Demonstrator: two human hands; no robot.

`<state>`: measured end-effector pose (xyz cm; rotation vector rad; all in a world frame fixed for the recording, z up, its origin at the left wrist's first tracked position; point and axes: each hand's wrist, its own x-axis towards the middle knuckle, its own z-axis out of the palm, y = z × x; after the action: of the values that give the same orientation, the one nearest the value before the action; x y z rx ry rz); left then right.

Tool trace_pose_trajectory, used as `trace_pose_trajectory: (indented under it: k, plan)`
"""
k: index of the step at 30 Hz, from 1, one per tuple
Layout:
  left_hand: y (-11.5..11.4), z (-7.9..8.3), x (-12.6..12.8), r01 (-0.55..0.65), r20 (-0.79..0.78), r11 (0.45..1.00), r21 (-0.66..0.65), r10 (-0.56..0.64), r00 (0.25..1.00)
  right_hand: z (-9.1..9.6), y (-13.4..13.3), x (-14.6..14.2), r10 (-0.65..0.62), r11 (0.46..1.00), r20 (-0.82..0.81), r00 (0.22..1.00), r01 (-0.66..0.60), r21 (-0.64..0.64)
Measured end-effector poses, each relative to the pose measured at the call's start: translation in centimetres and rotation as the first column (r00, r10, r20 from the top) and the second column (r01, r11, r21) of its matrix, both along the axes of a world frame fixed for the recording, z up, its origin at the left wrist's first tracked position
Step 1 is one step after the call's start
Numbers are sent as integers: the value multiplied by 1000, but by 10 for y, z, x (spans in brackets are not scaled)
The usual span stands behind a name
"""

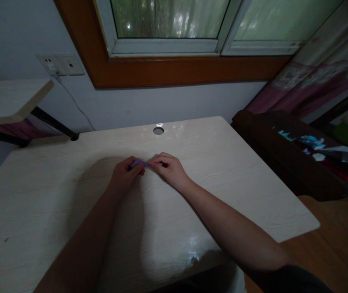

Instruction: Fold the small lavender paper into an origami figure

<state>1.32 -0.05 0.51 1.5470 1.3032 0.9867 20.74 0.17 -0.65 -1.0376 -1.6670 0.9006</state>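
A small purple piece [138,162], which looks like folded paper, is held just above or on the pale wooden table [223,154]; I cannot tell whether it touches the top. My left hand [126,171] grips its left side between thumb and fingers. At its right tip, the thumb and forefinger of my right hand [169,167] are pinched together on it. Part of the piece is hidden by my fingers, and the dim light hides its finer shape.
A round cable hole [158,130] lies near the table's back edge. On the left, a raised shelf [15,99] stands on black legs. Behind are a window [170,20] and a wall socket [60,65] with a cord. Dark furniture [262,150] with clutter stands at right.
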Motion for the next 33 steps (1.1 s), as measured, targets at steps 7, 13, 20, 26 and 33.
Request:
trace_pose_trajectory:
  k: [7, 13, 20, 26, 33]
  plan:
    - [1, -1, -3, -66, 26, 998, -2, 66, 998, 0, 3, 4, -119, 992, -44, 992, 117, -46]
    - [1, -1, -3, -38, -20, 999, 27, 38, 999, 3, 3, 2, -107, 992, -45, 993, 104, -70]
    - [-1, -4, 0, 44, -80, 997, 60, -39, 996, 0, 3, 1, 58, 998, 55, 997, -56, -22]
    - [-2, -3, 1, 19, -79, 996, 86, -13, 997, -1, 3, 1, 20, 1000, 83, 996, -18, -24]
    - [-1, -3, 1, -7, -36, 999, 33, 8, 999, -2, 4, 2, -1, 998, 67, 998, 5, -57]
